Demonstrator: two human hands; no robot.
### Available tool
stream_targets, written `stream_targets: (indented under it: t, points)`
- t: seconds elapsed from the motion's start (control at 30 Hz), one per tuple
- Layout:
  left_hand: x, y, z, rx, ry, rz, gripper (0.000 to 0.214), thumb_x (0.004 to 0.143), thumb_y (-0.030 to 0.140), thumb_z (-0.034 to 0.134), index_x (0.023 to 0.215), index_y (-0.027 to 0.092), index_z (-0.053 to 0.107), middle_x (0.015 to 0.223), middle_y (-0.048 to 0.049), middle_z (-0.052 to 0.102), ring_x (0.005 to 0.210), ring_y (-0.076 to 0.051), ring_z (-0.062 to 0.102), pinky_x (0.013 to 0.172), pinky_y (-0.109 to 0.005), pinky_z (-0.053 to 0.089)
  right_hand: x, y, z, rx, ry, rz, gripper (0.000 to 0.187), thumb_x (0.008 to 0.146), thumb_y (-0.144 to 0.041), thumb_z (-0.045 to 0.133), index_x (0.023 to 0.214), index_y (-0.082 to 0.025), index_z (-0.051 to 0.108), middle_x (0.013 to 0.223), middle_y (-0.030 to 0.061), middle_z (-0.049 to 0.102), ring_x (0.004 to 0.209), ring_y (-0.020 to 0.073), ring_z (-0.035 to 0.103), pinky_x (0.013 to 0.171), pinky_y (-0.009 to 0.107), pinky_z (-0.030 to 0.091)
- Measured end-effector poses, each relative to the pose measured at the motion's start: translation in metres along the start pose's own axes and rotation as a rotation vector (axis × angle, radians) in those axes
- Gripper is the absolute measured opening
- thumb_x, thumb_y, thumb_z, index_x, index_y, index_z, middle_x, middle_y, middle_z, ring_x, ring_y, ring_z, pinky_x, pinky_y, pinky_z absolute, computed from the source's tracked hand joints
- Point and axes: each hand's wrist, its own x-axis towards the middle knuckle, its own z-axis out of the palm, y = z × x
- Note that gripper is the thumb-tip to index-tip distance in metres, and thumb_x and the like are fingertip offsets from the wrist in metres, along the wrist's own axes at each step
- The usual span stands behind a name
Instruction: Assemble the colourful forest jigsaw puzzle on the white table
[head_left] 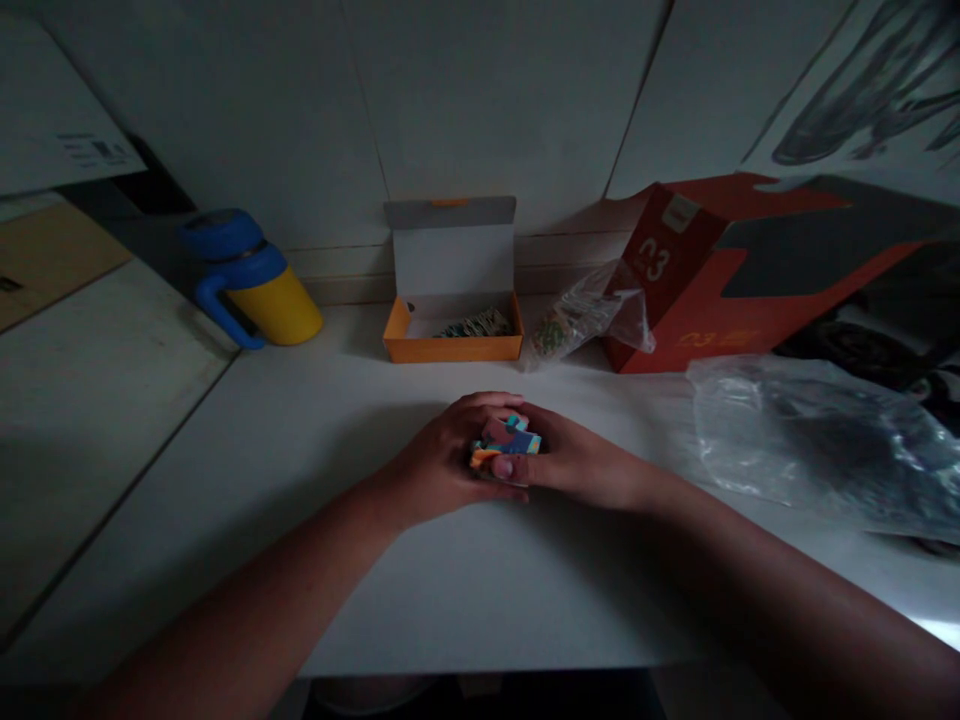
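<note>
Between my two hands, over the middle of the white table, is a small stack of colourful jigsaw puzzle pieces [514,440]. My left hand [442,455] is curled round its left side. From the right, my right hand [574,455] grips it, the thumb lying across the front of the pieces. The fingers behind the stack are partly hidden. Beyond my hands stands an open orange box [454,350] with its lid raised, and more pieces [476,325] lie inside it. To the right of that box is a clear plastic bag [562,325] with small pieces in it.
A yellow and blue jug [274,300] stands at the back left. At the back right is a large red box [697,280] marked 03. A crumpled clear plastic sheet [802,440] lies in front of it. The wall closes off the table's [480,590] far side.
</note>
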Motion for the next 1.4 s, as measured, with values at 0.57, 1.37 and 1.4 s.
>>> stream_targets:
  t: [0.57, 1.37, 1.4]
  points:
    - [0.002, -0.003, 0.016, -0.211, -0.044, -0.410, 0.060, 0.079, 0.034, 0.092, 0.128, 0.023, 0.060, 0.124, -0.0099, 0.072, 0.116, -0.031, 0.071, 0.102, -0.048, 0.057, -0.004, 0.010, -0.008, -0.272, 0.516, 0.010, 0.050, 0.078, -0.059, 0.089, 0.108, -0.026, 0.065, 0.107, 0.0064, 0.071, 0.091, 0.0242, 0.066, 0.072, 0.035, 0.055]
    - [-0.004, 0.000, 0.006, -0.371, -0.005, -0.342, 0.055, 0.094, 0.040, 0.080, 0.139, 0.026, 0.052, 0.129, -0.0086, 0.064, 0.115, -0.024, 0.065, 0.101, -0.036, 0.054, 0.001, 0.008, -0.010, 0.007, 0.409, 0.007, 0.035, 0.089, -0.057, 0.080, 0.089, -0.023, 0.069, 0.087, 0.0022, 0.071, 0.077, 0.0177, 0.061, 0.072, 0.032, 0.048]
    - [-0.004, 0.000, 0.006, -0.389, -0.004, -0.343, 0.054, 0.094, 0.040, 0.080, 0.138, 0.026, 0.053, 0.129, -0.0085, 0.064, 0.115, -0.024, 0.065, 0.102, -0.036, 0.053, 0.002, 0.008, -0.010, 0.018, 0.399, 0.009, 0.036, 0.089, -0.057, 0.080, 0.088, -0.023, 0.069, 0.086, 0.0018, 0.070, 0.075, 0.0170, 0.060, 0.071, 0.031, 0.047]
